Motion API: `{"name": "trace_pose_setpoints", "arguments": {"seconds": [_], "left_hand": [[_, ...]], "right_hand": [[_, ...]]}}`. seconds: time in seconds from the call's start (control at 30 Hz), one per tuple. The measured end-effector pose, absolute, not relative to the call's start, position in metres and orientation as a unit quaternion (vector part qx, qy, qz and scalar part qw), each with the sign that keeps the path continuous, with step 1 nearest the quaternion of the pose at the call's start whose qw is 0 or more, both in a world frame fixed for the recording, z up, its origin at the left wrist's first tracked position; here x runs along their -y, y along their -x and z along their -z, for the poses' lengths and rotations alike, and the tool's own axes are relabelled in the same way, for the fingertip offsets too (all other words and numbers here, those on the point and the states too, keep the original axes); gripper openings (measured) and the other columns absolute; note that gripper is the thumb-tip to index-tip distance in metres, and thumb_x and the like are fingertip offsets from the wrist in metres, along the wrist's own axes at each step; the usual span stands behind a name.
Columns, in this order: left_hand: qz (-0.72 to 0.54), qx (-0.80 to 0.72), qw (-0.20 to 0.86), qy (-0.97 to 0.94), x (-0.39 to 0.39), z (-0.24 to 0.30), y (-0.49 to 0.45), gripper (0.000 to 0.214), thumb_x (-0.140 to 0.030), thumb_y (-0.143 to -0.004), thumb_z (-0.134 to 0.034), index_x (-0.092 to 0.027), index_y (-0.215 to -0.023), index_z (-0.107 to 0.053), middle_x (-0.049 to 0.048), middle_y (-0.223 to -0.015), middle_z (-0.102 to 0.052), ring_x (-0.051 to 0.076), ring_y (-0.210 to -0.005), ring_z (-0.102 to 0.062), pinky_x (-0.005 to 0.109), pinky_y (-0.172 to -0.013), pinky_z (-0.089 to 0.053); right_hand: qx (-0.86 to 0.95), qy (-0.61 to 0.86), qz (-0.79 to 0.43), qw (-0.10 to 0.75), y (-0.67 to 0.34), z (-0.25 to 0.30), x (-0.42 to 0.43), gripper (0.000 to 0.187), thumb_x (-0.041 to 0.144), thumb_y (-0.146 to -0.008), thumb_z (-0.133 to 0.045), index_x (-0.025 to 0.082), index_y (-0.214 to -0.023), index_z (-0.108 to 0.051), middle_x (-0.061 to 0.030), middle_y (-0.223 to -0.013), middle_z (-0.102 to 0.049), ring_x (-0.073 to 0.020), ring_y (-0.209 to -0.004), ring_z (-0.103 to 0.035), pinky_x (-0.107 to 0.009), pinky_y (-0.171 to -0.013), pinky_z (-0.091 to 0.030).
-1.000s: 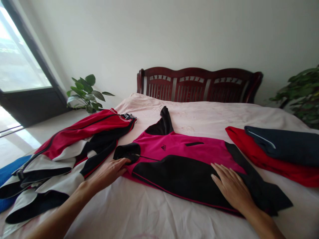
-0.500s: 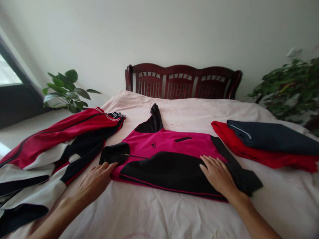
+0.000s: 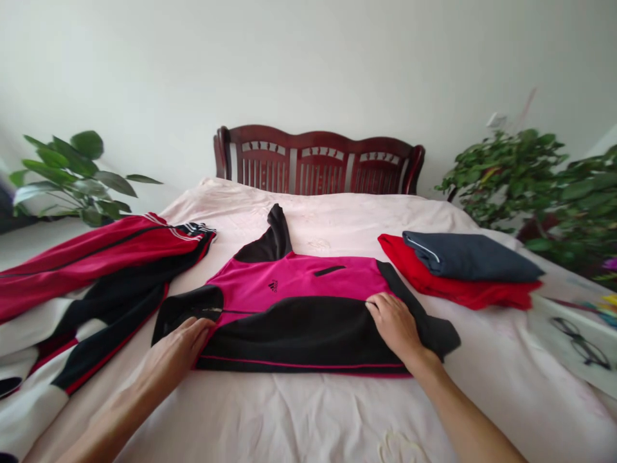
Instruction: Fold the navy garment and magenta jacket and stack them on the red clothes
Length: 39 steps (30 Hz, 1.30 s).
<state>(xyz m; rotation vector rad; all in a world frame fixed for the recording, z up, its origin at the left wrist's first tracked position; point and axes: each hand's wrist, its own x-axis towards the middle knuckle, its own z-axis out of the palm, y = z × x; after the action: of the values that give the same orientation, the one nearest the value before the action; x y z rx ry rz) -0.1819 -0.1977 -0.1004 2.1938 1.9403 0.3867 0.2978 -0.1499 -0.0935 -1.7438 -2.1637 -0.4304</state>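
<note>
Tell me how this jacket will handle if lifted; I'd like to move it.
The pink and black jacket will probably hang limp: its black half lies folded over without springing back. It looks soft and fairly light for its size. Pushed by the right hand, it may slide a little, since the bed sheet looks smooth.

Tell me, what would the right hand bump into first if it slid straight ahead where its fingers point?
Probably the jacket's magenta chest panel, just past the fingertips of the right hand, which rests on the black part. Depth is hard to judge here.
</note>
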Motion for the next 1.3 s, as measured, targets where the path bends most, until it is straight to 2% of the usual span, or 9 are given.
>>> {"name": "trace_pose_setpoints", "arguments": {"seconds": [0.2,0.3,0.43,0.57,0.7,0.87,0.93,1.1,1.3], "left_hand": [[-0.054,-0.666,-0.01,-0.744,0.201,0.085,0.173,0.038,-0.028,-0.099,-0.032,-0.026,-0.122,-0.062,0.007,-0.106,-0.068,0.025,-0.095,-0.065,0.037,-0.081,-0.048],[-0.082,-0.626,-0.057,-0.773,0.195,0.077,0.147,0.038,-0.027,-0.099,-0.035,-0.025,-0.129,-0.06,0.01,-0.121,-0.065,0.027,-0.111,-0.06,0.042,-0.093,-0.046],[-0.125,-0.491,-0.044,-0.861,0.184,0.091,0.11,0.057,-0.041,-0.096,-0.05,-0.033,-0.15,-0.035,0.0077,-0.153,-0.043,0.03,-0.14,-0.038,0.048,-0.113,-0.036],[-0.101,-0.437,0.017,-0.894,0.181,0.109,0.096,0.069,-0.048,-0.095,-0.049,-0.037,-0.155,-0.017,0.007,-0.161,-0.028,0.031,-0.146,-0.029,0.053,-0.117,-0.03],[-0.099,-0.438,0.113,-0.886,0.177,0.096,0.106,0.06,-0.043,-0.094,-0.053,-0.04,-0.151,-0.032,0.0033,-0.16,-0.031,0.03,-0.145,-0.033,0.051,-0.117,-0.031],[-0.155,-0.515,0.223,-0.813,0.13,0.064,0.121,0.031,-0.037,-0.094,-0.049,-0.029,-0.112,-0.072,0.0014,-0.113,-0.075,0.021,-0.104,-0.068,0.031,-0.092,-0.052],[-0.168,-0.576,0.19,-0.777,0.096,0.058,0.126,0.029,-0.031,-0.09,-0.051,-0.024,-0.107,-0.074,0.0027,-0.106,-0.076,0.021,-0.098,-0.069,0.029,-0.088,-0.052],[-0.166,-0.677,0.102,-0.71,0.017,0.061,0.141,0.048,-0.024,-0.08,-0.057,-0.014,-0.126,-0.062,0.0156,-0.129,-0.064,0.028,-0.121,-0.058,0.036,-0.103,-0.042],[-0.128,-0.737,0.104,-0.655,-0.031,0.078,0.157,0.069,-0.028,-0.062,-0.069,-0.01,-0.127,-0.058,0.0227,-0.126,-0.061,0.04,-0.118,-0.057,0.044,-0.095,-0.045]], "right_hand": [[0.78,0.591,0.173,0.111,-0.301,0.094,0.154,0.032,0.031,-0.097,-0.043,0.02,-0.122,-0.06,-0.0107,-0.121,-0.068,-0.0264,-0.113,-0.061,-0.049,-0.108,-0.034],[0.778,0.587,0.19,0.117,-0.302,0.084,0.154,0.041,0.038,-0.097,-0.041,0.02,-0.131,-0.056,-0.0126,-0.13,-0.064,-0.0283,-0.121,-0.057,-0.053,-0.111,-0.031],[0.781,0.58,0.207,0.103,-0.319,0.088,0.155,0.048,0.043,-0.096,-0.039,0.021,-0.136,-0.054,-0.0134,-0.137,-0.06,-0.0314,-0.128,-0.053,-0.057,-0.11,-0.031],[0.793,0.563,0.212,0.097,-0.351,0.112,0.156,0.046,0.043,-0.094,-0.039,0.028,-0.134,-0.057,-0.0087,-0.14,-0.058,-0.0298,-0.127,-0.054,-0.056,-0.107,-0.037],[0.811,0.55,0.18,0.093,-0.375,0.118,0.15,0.045,0.046,-0.093,-0.039,0.032,-0.13,-0.061,-0.0051,-0.14,-0.058,-0.0288,-0.126,-0.056,-0.052,-0.103,-0.044],[0.791,0.605,0.05,0.079,-0.374,0.08,0.113,0.047,0.044,-0.098,-0.028,0.032,-0.115,-0.07,-0.0039,-0.12,-0.072,-0.0266,-0.11,-0.067,-0.044,-0.093,-0.052],[0.767,0.633,0.021,0.097,-0.364,0.064,0.088,0.047,0.046,-0.098,-0.03,0.029,-0.115,-0.07,-0.0053,-0.12,-0.071,-0.0271,-0.11,-0.067,-0.043,-0.092,-0.052],[0.805,0.584,0.019,0.105,-0.337,0.051,0.015,0.041,0.033,-0.093,-0.042,0.017,-0.123,-0.065,-0.0121,-0.127,-0.067,-0.0249,-0.119,-0.061,-0.04,-0.103,-0.045],[0.799,0.598,0.047,0.038,-0.317,0.059,-0.043,0.049,0.021,-0.084,-0.051,0.016,-0.132,-0.058,-0.016,-0.137,-0.059,-0.0262,-0.124,-0.057,-0.041,-0.104,-0.042]]}}
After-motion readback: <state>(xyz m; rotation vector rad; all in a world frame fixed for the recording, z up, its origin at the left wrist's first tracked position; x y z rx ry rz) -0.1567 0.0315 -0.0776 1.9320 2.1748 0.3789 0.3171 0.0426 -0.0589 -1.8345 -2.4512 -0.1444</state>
